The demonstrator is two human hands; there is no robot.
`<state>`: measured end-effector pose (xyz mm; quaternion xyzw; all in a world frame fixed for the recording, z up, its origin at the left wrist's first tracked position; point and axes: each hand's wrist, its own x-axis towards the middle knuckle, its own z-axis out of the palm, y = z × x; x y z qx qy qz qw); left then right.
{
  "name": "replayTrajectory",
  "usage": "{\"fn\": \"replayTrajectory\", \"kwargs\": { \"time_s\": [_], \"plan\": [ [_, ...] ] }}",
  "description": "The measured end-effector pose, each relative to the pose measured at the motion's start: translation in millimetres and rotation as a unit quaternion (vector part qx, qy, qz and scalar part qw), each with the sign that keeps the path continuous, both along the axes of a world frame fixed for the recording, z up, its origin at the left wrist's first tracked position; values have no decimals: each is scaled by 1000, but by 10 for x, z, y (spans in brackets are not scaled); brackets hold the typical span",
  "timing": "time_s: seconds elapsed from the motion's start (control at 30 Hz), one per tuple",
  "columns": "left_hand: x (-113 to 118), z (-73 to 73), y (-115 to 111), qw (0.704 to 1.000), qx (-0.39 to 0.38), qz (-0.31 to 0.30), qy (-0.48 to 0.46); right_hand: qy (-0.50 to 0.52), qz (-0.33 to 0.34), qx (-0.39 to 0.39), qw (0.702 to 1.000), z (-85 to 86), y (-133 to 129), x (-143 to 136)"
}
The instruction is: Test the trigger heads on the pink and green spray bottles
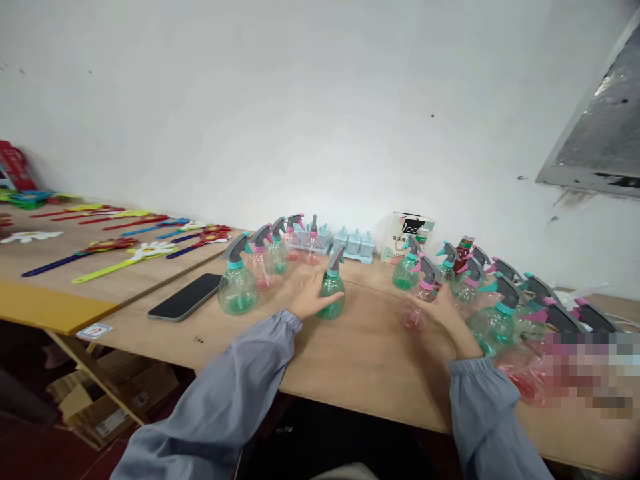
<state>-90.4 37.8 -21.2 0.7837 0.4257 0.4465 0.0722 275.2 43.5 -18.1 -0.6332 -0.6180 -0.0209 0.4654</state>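
Note:
My left hand [311, 299] is wrapped round the body of a green see-through spray bottle [333, 308], which stands upright on the table. To the right, my right hand [439, 305] grips a pink spray bottle [414, 316] near its neck; some of its fingers are hidden behind the bottle. Left of my left hand stand a larger green spray bottle [239, 293], a pink one [261, 267] and several more behind. A crowd of green and pink spray bottles [493, 323] surrounds my right hand on its outer side.
A phone [187, 298] lies on the wooden table [360, 373] at the left. Beyond it are several colourful hand-shaped clappers [150, 251]. Light-blue moulds [354, 245] and a printed box [403, 233] stand against the wall. Cardboard boxes [115, 393] sit below the table.

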Motion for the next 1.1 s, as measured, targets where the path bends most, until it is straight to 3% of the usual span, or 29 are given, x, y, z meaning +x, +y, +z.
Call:
{"fn": "replayTrajectory", "kwargs": {
  "time_s": [0.13, 0.3, 0.53, 0.63, 0.73, 0.8, 0.87, 1.1],
  "plan": [
    [-5, -7, 15, 1000, -3, -7, 1, -38, -26, -90, 995, -141, -25, 134],
    [-13, -21, 33, 1000, -1, -21, -2, -17, 2, -99, 995, -190, 212, 233],
    [-1, -10, 13, 1000, -19, -18, -10, 80, -14, 22, 996, -260, 560, 256],
    [8, -4, -6, 999, -23, -27, -11, 93, -38, 55, 993, -248, 511, 151],
    [21, -13, -20, 999, -40, -30, -15, 83, -56, 169, 981, -172, 293, -60],
    [38, -22, -33, 998, -54, -39, -14, 65, -20, 233, 970, -89, 108, -251],
    [71, -33, -56, 996, -63, -57, -8, 41, 48, 242, 968, -7, -56, -472],
    [312, -101, -190, 987, -81, -136, 16, 50, 261, 120, 956, 34, -229, -1221]
  ]
}}
